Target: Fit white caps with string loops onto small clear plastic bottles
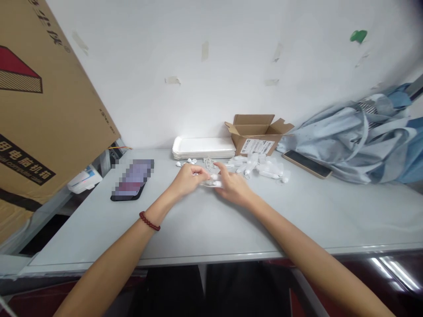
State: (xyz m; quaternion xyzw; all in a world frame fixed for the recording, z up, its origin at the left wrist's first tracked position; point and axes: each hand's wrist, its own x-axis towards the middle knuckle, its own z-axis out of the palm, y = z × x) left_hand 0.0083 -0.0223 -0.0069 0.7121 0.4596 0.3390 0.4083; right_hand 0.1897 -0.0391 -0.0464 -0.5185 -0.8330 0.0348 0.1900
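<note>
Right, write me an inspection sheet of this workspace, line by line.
Surface: light grey tabletop, most things toward the back.
Things at hand: clear-wrapped white item; small white pieces behind it; more clear-wrapped pieces to the right.
Clutter: stacked white trays, open carton, left phone, right phone.
Grips: left-hand grip pinches the item; right-hand grip holds it from the other side.
Cables: thin red-orange wires at the back left; pale tangle behind the item, too small to tell.
Surroundings: large printed box left, pale blue fabric right, white wall with tape scraps.
</note>
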